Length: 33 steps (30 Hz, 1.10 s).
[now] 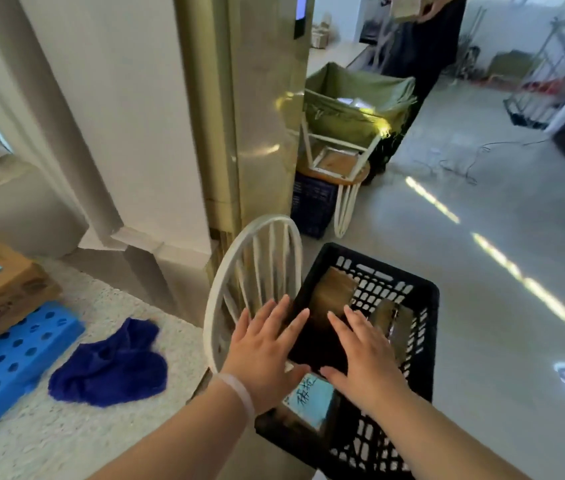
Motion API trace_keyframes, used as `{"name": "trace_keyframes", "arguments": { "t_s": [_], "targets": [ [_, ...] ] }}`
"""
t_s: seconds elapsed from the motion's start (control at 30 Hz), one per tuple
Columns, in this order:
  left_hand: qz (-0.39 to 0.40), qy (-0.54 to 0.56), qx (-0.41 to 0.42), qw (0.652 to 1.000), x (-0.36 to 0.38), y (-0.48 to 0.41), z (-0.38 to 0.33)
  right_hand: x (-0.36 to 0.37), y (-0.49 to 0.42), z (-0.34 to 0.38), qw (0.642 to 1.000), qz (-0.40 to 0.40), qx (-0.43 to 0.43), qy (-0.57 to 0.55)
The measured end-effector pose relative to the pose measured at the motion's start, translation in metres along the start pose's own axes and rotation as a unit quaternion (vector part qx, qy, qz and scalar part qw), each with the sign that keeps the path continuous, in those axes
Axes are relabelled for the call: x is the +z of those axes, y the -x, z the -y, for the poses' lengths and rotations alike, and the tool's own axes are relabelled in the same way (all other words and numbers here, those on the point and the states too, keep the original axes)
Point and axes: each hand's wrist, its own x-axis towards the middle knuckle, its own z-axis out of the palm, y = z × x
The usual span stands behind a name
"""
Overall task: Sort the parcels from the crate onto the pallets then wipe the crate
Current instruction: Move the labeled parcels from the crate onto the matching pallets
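1. The left hand (267, 344) and right hand (367, 355) hover over the black crate (428, 306), fingers spread and straight, holding nothing, likely framing a parcel to lift.
2. A brown parcel (333, 292) and a blue-labelled parcel (312, 398) lie inside the crate.
3. Near the blue pallet (14, 362), a cloth (111, 365) lies on the floor, probably for wiping.

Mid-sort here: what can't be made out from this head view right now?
- Head view: parcel count in the crate, hidden by the left hand and right hand.
- Writing on the blue-labelled parcel: blurred, partly under the hands.
- The blue pallet: cut off by the left edge.
- Hand contact with parcels: cannot tell.
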Motion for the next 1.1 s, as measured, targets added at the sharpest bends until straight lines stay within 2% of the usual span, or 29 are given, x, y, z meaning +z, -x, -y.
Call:
{"name": "trace_keyframes", "arguments": {
  "t_s": [0.17, 0.37, 0.6, 0.87, 1.1],
  "targets": [
    [0.050, 0.016, -0.001, 0.999, 0.029, -0.039, -0.057, -0.005, 0.013, -0.081, 0.993, 0.025, 0.108, -0.043],
    [0.136, 0.051, -0.002, 0.989, 0.073, -0.076, -0.104, 0.016, 0.025, -0.138, 0.982, 0.092, 0.144, -0.078],
    [0.208, 0.044, -0.073, 0.974, 0.108, -0.068, -0.086, 0.042, 0.005, -0.141, 0.976, 0.160, 0.101, -0.104],
    [0.232, 0.063, -0.203, 0.949, 0.129, -0.037, -0.046, 0.076, -0.043, -0.111, 0.962, 0.264, 0.015, -0.069],
    [0.246, 0.044, -0.232, 0.940, 0.146, -0.040, -0.035, 0.111, -0.071, -0.087, 0.941, 0.335, -0.041, -0.039]
  ]
}}
